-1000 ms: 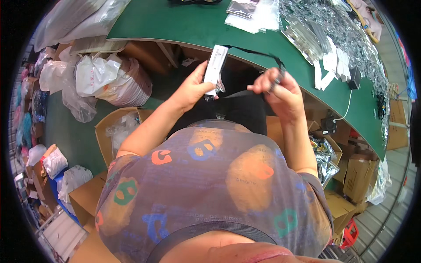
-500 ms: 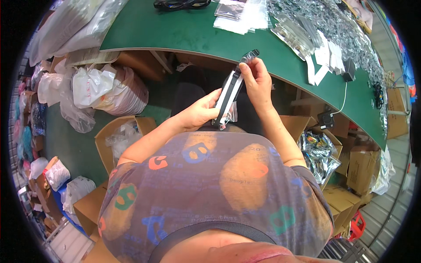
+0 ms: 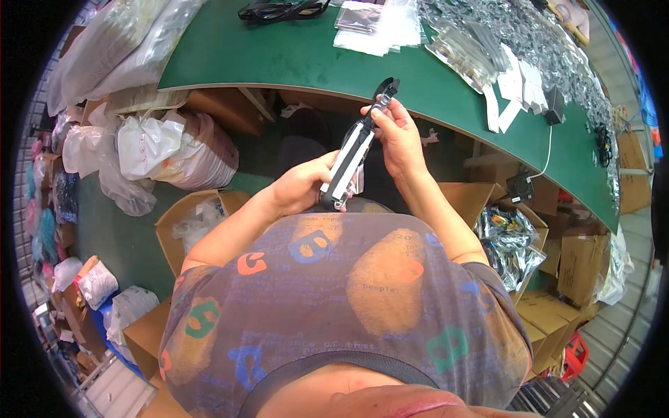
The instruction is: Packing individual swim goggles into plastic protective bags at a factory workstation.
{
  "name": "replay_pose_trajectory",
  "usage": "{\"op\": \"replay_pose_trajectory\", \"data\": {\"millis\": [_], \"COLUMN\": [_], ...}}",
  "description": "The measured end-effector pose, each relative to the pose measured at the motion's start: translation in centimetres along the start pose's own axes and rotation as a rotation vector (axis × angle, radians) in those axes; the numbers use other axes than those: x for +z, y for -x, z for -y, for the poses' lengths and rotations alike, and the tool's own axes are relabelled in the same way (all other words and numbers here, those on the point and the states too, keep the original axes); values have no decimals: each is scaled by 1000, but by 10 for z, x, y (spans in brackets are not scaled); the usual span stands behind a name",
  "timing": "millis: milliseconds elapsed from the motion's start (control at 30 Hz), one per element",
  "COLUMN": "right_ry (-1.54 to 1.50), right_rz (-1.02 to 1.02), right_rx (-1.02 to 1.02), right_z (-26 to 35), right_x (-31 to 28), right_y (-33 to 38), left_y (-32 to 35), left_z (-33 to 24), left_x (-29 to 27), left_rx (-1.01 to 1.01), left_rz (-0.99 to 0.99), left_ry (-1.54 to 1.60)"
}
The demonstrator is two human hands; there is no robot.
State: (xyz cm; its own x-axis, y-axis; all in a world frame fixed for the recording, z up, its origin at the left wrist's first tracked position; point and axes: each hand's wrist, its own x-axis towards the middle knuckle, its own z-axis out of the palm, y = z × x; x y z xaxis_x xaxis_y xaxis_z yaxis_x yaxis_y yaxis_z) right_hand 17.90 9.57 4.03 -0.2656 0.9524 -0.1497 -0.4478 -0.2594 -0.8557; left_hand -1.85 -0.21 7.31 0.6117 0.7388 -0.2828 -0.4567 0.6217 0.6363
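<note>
In front of my chest, off the near edge of the green table, I hold a long, narrow black-and-white strap (image 3: pixel 346 164) slantwise between both hands. Its dark upper end bends over and looks like a buckle or clip; a small shiny metal piece shows at the lower end. My left hand (image 3: pixel 301 187) is closed around the lower part, thumb on top. My right hand (image 3: pixel 400 139) pinches the dark upper end between thumb and fingers. Something clear, like plastic film, shows beside the strap's lower half.
The green table (image 3: pixel 279 59) carries black cables (image 3: pixel 284 10), clear bags (image 3: pixel 359 17), white paper strips (image 3: pixel 512 115), a black adapter (image 3: pixel 554 108) and a heap of clear packets (image 3: pixel 502 24). Cartons (image 3: pixel 171 226) and a stuffed white bag (image 3: pixel 198 150) stand on the left; an open carton of silvery packets (image 3: pixel 512 244), right.
The strap and both hands have shifted slightly left. My right fingers have moved at the upper end, and the dark end now stands up more and bends over.
</note>
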Motion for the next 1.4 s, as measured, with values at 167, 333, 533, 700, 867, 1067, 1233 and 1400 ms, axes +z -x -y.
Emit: {"op": "replay_pose_trajectory", "data": {"millis": [167, 333, 533, 700, 867, 1067, 1233, 1400], "right_ry": [1042, 1548, 1674, 1554, 1205, 1465, 1666, 1416], "right_rz": [109, 762, 1033, 1123, 988, 975, 854, 628], "right_rx": [-771, -1196, -1329, -955, -619, -714, -646, -280], "right_z": [-2, 39, 65, 73, 92, 55, 17, 42], "right_x": [1, -6, 0, 0, -2, 14, -8, -29], "right_y": [7, 20, 16, 4, 5, 35, 51, 53], "left_y": [0, 9, 9, 9, 16, -13, -30, -61], "left_z": [5, 8, -6, -7, -7, -2, 15, -44], "left_x": [-4, -18, -1, -4, -13, -10, -40, -2], "left_rx": [-57, -251, -261, -198, -204, -336, -513, -34], "left_rz": [-74, -122, -82, -105, -64, -45, 8, -136], "left_ry": [75, 341, 394, 272, 300, 203, 28, -935]}}
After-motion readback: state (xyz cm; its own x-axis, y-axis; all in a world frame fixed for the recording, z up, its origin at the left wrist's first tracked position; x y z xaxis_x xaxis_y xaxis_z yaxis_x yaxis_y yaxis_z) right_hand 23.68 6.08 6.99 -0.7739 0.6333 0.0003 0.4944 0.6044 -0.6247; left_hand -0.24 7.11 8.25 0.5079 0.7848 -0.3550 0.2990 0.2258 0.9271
